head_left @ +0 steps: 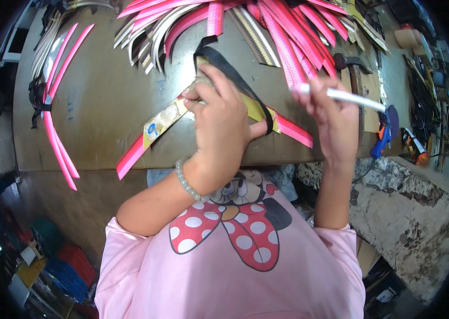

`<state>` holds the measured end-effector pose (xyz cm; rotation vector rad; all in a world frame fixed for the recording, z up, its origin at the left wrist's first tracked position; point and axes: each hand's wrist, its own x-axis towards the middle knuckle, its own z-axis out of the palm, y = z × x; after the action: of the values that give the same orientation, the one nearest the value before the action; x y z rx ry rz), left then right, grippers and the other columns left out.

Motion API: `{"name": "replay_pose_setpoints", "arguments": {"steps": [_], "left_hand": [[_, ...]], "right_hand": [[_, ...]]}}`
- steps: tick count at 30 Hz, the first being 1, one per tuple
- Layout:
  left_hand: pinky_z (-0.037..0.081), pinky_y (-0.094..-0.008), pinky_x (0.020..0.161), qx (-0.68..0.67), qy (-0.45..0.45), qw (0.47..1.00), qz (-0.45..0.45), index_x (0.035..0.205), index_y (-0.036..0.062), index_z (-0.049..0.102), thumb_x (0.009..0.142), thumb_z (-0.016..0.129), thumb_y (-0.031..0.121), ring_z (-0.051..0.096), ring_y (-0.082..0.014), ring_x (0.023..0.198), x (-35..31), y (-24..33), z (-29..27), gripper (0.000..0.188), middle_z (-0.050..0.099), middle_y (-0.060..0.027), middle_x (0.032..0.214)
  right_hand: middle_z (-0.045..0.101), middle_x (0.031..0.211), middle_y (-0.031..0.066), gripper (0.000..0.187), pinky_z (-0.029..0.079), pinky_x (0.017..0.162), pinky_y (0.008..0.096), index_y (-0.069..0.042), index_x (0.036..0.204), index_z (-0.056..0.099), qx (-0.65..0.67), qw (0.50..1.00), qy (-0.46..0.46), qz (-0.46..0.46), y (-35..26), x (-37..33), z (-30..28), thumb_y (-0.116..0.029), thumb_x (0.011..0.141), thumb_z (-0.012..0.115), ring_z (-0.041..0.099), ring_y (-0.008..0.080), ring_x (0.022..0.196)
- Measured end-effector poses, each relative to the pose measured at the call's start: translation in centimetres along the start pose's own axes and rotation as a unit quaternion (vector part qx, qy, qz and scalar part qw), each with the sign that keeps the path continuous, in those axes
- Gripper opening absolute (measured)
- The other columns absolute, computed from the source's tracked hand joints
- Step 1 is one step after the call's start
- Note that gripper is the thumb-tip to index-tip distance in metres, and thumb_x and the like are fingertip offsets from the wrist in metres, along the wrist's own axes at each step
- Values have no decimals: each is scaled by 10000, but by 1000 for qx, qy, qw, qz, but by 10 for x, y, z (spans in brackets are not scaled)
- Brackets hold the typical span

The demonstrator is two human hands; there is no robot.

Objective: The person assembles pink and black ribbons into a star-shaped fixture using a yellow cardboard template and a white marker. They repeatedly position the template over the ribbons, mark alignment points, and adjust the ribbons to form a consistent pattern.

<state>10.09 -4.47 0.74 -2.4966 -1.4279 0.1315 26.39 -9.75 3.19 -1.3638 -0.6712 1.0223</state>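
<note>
My left hand presses down on an angled yellow template, its fingers curled on the upper face and its thumb stretched toward the right arm of the angle. Pink webbing strips stick out from under both lower ends of the template. A black webbing strap loops from the template's top down its right side, passing over the thumb. Raised off the table to the right, my right hand grips a slim white pen. Its fingers are slightly blurred.
Pink, grey and striped webbing strips fan across the table's far side. Joined pink strips with a black strap lie at the left. At the right are a hammer and a blue glue gun. The table's near edge runs before my body.
</note>
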Motion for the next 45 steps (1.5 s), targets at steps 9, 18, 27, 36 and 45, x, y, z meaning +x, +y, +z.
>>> {"name": "replay_pose_setpoints", "arguments": {"steps": [9, 18, 27, 36, 45], "left_hand": [[542, -409, 790, -14, 19, 999, -22, 1184, -72, 605, 640, 568, 875, 563, -304, 895, 0, -3, 1, 1093, 527, -273, 1337], [576, -425, 705, -2, 10, 1000, -3, 1235, -105, 583, 708, 474, 902, 615, -324, 873, 1, -5, 4, 1142, 550, -286, 1344], [542, -413, 682, 4, 11, 1000, -12, 1148, -94, 618, 657, 523, 905, 585, -305, 855, 1, -3, 5, 1117, 552, -277, 1322], [549, -371, 655, -3, 18, 1000, -8, 1177, -94, 612, 666, 513, 904, 583, -284, 891, 0, -4, 6, 1126, 545, -261, 1333], [551, -409, 816, -19, 55, 998, -39, 1247, -129, 582, 716, 517, 854, 567, -315, 929, -6, 0, 12, 1120, 543, -252, 1325]], "right_hand": [[690, 823, 90, 216, 512, 671, 291, 6, 976, 691, -302, 925, -127, -195, 8, 77, 109, -192, 890, 700, 632, 95, 756], [612, 673, 13, 283, 426, 551, 240, -22, 732, 599, -254, 922, -237, -170, 17, 92, 98, -193, 856, 786, 548, 56, 622], [593, 623, 40, 294, 419, 523, 266, -7, 693, 582, -340, 862, -257, -274, 36, 118, 97, -191, 830, 766, 509, 66, 568], [510, 608, 50, 301, 382, 530, 291, -4, 689, 478, -348, 855, -282, -261, 34, 126, 97, -142, 801, 721, 443, 81, 575], [627, 778, 27, 297, 444, 631, 259, -19, 880, 641, -308, 902, -284, -104, 26, 93, 99, -287, 881, 768, 538, 88, 717]]}}
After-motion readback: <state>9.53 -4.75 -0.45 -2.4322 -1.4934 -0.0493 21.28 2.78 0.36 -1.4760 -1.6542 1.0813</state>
